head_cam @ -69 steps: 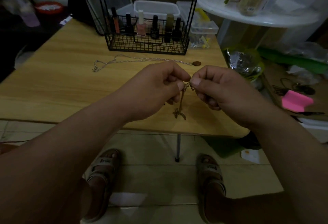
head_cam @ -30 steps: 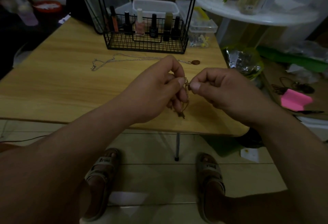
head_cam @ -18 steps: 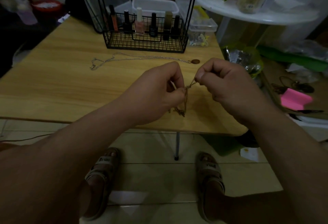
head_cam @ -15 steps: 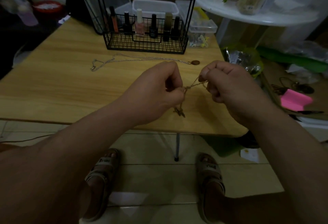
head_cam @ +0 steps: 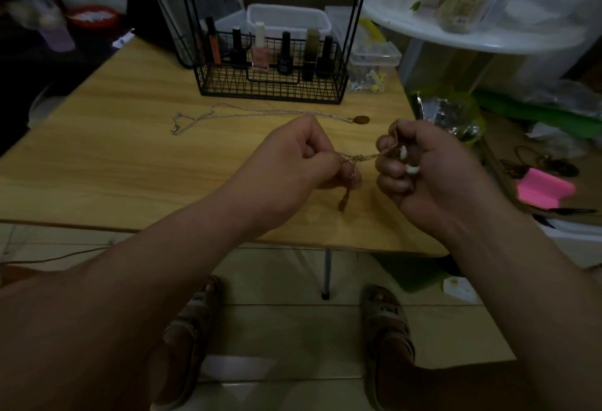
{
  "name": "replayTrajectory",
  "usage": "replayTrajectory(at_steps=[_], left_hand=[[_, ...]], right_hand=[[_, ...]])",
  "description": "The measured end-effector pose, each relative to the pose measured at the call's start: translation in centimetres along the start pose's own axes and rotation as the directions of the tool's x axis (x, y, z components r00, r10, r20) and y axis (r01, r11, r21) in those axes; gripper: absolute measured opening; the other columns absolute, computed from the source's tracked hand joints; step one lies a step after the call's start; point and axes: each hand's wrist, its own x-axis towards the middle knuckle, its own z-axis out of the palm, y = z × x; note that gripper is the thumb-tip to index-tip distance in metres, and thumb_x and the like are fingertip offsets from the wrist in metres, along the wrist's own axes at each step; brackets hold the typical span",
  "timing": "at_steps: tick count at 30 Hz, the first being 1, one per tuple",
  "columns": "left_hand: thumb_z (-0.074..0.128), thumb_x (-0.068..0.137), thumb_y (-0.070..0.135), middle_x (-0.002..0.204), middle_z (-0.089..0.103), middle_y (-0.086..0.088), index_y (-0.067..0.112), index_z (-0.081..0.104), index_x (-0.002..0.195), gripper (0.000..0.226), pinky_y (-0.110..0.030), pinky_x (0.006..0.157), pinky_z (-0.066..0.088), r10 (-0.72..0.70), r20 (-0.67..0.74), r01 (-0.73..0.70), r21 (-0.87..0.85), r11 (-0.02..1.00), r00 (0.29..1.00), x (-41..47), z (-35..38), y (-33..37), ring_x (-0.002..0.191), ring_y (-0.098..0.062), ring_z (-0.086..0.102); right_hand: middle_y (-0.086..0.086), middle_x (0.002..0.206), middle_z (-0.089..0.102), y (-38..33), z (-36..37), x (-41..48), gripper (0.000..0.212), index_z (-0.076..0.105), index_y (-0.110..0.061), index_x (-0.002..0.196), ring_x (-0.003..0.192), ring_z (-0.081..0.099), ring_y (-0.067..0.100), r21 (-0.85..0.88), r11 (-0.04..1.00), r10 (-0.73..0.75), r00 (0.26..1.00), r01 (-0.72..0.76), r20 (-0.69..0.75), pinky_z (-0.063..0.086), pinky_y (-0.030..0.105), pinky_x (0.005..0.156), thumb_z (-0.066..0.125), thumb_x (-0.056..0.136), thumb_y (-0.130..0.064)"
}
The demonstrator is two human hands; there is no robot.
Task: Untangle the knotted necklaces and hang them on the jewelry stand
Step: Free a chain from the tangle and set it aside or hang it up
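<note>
In the head view, our left hand (head_cam: 293, 156) and right hand (head_cam: 420, 166), pinched close a moment earlier, had drawn apart above the desk (head_cam: 130, 166). Each gripped the gold necklace (head_cam: 361, 158) stretched between them. We judged the knot was loosening. Nothing was hung yet.

Left hand (head_cam: 293, 158): fingers curled, pinching one end of the gold necklace (head_cam: 365, 157).
Right hand (head_cam: 423, 172): gripped the other end; the chain ran taut between both, above the tabletop's near edge.
Pendant (head_cam: 343, 202): hung from the gold chain.
Silver necklace (head_cam: 260, 113): lay stretched out on the tabletop (head_cam: 97, 163), just before the wire basket (head_cam: 273, 88) at the far edge.
</note>
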Motion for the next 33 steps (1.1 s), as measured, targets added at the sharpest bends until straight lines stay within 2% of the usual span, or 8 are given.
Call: replayTrajectory(at_steps=[3, 7, 11, 16, 20, 24, 28, 33], left_hand=[[0.051, 0.101, -0.005, 0.085, 0.075, -0.015, 0.008, 0.048, 0.097, 0.013, -0.040, 0.082, 0.064, -0.025, 0.003, 0.025, -0.057, 0.998, 1.000, -0.1, 0.0, 0.0, 0.074, -0.030, 0.077], [0.050, 0.102, -0.003, 0.087, 0.073, -0.010, 0.008, 0.047, 0.098, 0.012, -0.045, 0.067, 0.063, -0.035, -0.020, 0.034, -0.045, 0.998, 0.999, -0.2, 0.3, 0.0, 0.046, -0.019, 0.054], [0.059, 0.098, 0.000, 0.109, 0.069, -0.007, 0.008, 0.052, 0.089, 0.013, -0.031, 0.058, 0.055, -0.037, -0.109, 0.034, -0.028, 0.999, 0.993, -0.1, 0.5, -0.3, 0.052, -0.013, 0.049], [0.058, 0.096, -0.003, 0.097, 0.067, -0.013, 0.012, 0.052, 0.082, 0.022, -0.027, 0.049, 0.043, -0.074, -0.161, 0.040, -0.208, 0.977, 0.984, 0.1, 0.2, 0.0, 0.050, -0.010, 0.042], [0.058, 0.099, -0.002, 0.100, 0.056, -0.017, 0.014, 0.048, 0.082, 0.024, -0.022, 0.045, 0.033, -0.107, -0.150, 0.069, -0.241, 0.968, 0.983, 0.3, 0.0, -0.1, 0.052, -0.009, 0.036], [0.055, 0.099, -0.006, 0.092, 0.063, -0.012, 0.009, 0.054, 0.094, 0.016, -0.021, 0.045, 0.030, -0.123, -0.127, 0.087, -0.258, 0.962, 0.984, 0.6, -0.4, -0.2, 0.055, -0.009, 0.037], [0.053, 0.098, -0.010, 0.092, 0.061, -0.006, 0.008, 0.065, 0.118, 0.030, -0.021, 0.048, 0.035, -0.148, -0.005, 0.147, -0.101, 0.984, 0.989, 0.4, -0.7, -0.2, 0.058, -0.007, 0.043], [0.058, 0.102, 0.002, 0.089, 0.062, 0.005, 0.023, 0.075, 0.114, 0.029, -0.025, 0.061, 0.046, -0.122, 0.098, 0.095, 0.245, 0.965, 0.988, -0.3, -0.6, -0.1, 0.068, -0.010, 0.051]], right_hand=[[-0.001, 0.075, 0.059, 0.1, 0.1, 0.1, 0.017, 0.052, -0.016, 0.091, 0.051, 0.045, 0.008, 0.002, 0.998, -0.059, 0.996, 0.059, -0.072, 0.028, 0.020, 0.041, 0.047, 0.106, -0.021], [-0.003, 0.071, 0.055, 0.2, 0.3, 0.3, 0.018, 0.053, -0.018, 0.090, 0.052, 0.046, 0.008, 0.024, 0.997, -0.073, 0.993, 0.076, -0.088, 0.027, 0.020, 0.044, 0.048, 0.107, -0.022], [-0.005, 0.069, 0.051, 0.2, 0.5, 0.1, 0.022, 0.050, -0.019, 0.087, 0.054, 0.044, 0.007, 0.101, 0.994, -0.043, 0.998, 0.047, -0.045, 0.026, 0.019, 0.047, 0.043, 0.108, -0.023], [-0.003, 0.073, 0.056, 0.0, 0.5, -0.3, 0.029, 0.052, -0.014, 0.084, 0.057, 0.046, 0.008, 0.268, 0.963, -0.023, 0.995, -0.003, 0.094, 0.030, 0.020, 0.050, 0.038, 0.107, -0.024], [-0.004, 0.072, 0.054, -0.2, 0.5, -0.5, 0.024, 0.049, -0.019, 0.086, 0.057, 0.047, 0.008, 0.132, 0.991, -0.023, 0.997, 0.014, 0.070, 0.034, 0.018, 0.050, 0.040, 0.107, -0.024], [-0.004, 0.070, 0.052, -0.1, -0.3, -0.5, 0.026, 0.052, -0.018, 0.085, 0.059, 0.054, 0.010, 0.064, 0.998, -0.018, 0.999, 0.015, 0.040, 0.046, 0.022, 0.055, 0.043, 0.108, -0.024], [-0.004, 0.065, 0.044, 0.1, -0.6, -0.2, 0.017, 0.050, -0.019, 0.089, 0.055, 0.048, 0.008, 0.028, 0.999, 0.026, 0.999, -0.027, 0.020, 0.041, 0.019, 0.046, 0.046, 0.106, -0.021], [-0.005, 0.062, 0.043, -0.1, -0.9, -0.3, 0.019, 0.050, -0.019, 0.086, 0.053, 0.044, 0.008, 0.015, 1.000, 0.022, 1.000, -0.022, -0.008, 0.032, 0.018, 0.045, 0.048, 0.106, -0.021]])
